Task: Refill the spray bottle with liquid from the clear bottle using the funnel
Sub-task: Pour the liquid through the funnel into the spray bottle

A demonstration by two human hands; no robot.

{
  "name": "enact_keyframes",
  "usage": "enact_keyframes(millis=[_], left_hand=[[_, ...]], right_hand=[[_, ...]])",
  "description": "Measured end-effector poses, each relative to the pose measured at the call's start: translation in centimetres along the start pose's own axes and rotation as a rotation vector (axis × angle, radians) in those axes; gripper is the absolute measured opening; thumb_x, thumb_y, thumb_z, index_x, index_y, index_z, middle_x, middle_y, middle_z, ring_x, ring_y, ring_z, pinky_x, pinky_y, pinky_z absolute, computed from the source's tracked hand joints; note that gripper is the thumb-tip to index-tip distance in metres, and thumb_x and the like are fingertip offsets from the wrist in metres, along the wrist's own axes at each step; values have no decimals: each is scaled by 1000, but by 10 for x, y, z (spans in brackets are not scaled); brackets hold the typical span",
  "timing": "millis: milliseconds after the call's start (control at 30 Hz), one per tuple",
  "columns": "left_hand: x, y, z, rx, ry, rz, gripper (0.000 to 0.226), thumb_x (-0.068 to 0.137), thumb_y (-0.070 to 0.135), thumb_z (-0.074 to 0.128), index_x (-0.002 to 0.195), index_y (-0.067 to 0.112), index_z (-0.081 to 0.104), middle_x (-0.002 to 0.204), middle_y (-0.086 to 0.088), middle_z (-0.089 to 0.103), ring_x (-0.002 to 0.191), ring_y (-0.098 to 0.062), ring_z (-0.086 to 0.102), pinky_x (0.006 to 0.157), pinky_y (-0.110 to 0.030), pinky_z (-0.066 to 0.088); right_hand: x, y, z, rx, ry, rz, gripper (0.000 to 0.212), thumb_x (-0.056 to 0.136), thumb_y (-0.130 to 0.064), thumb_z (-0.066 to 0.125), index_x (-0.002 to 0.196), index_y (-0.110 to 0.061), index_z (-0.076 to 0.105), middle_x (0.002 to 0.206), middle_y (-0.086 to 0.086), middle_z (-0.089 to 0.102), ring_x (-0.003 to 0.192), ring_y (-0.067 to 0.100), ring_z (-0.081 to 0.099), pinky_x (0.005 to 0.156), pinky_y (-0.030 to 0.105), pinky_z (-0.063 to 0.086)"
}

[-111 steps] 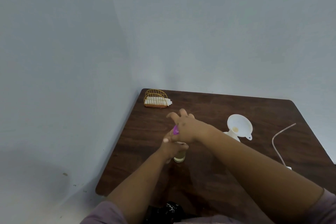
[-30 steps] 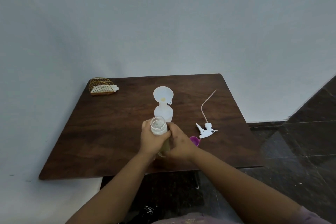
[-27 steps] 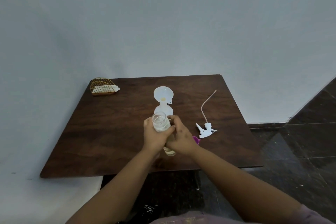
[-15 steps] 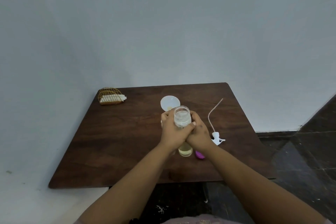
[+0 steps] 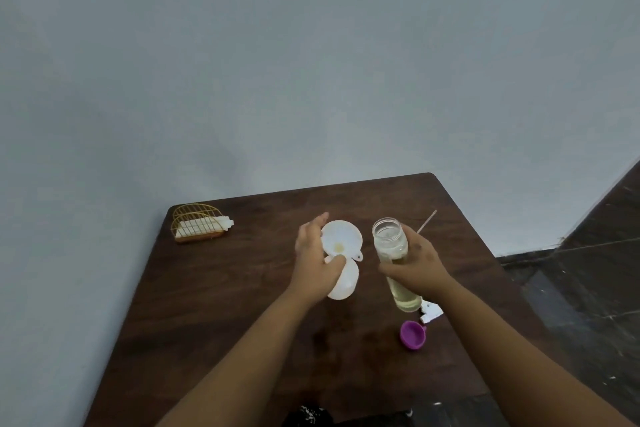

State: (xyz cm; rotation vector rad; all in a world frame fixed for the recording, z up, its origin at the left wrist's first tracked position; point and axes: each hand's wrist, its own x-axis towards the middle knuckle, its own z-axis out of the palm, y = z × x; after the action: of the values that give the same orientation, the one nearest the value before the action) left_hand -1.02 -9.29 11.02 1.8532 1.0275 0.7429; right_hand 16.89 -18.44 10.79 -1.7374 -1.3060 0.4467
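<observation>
Dark wood worktop (image 5: 214, 295) carries everything. Right hand (image 5: 414, 262) has fingers curled round the uncapped clear bottle (image 5: 394, 258), held upright. Left hand (image 5: 315, 260) grips the white spray bottle (image 5: 344, 282) under the funnel (image 5: 341, 239). Purple cap (image 5: 412, 334) lies nearby.

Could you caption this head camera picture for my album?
Right hand lifts uncapped clear bottle; left hand steadies white funnel on white spray bottle.
</observation>
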Motion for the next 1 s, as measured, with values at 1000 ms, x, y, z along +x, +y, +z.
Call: enact_keyframes(millis=[1000], left_hand=[[86,-54,-6,206,-326,-100,96,58,33,85,136,33,29,136,10,40,119,-14,44,89,-33,48]], right_hand=[[111,29,28,-393,-155,-223,50,65,-23,82,108,-25,56,96,-7,60,87,14,56,80,40,48]])
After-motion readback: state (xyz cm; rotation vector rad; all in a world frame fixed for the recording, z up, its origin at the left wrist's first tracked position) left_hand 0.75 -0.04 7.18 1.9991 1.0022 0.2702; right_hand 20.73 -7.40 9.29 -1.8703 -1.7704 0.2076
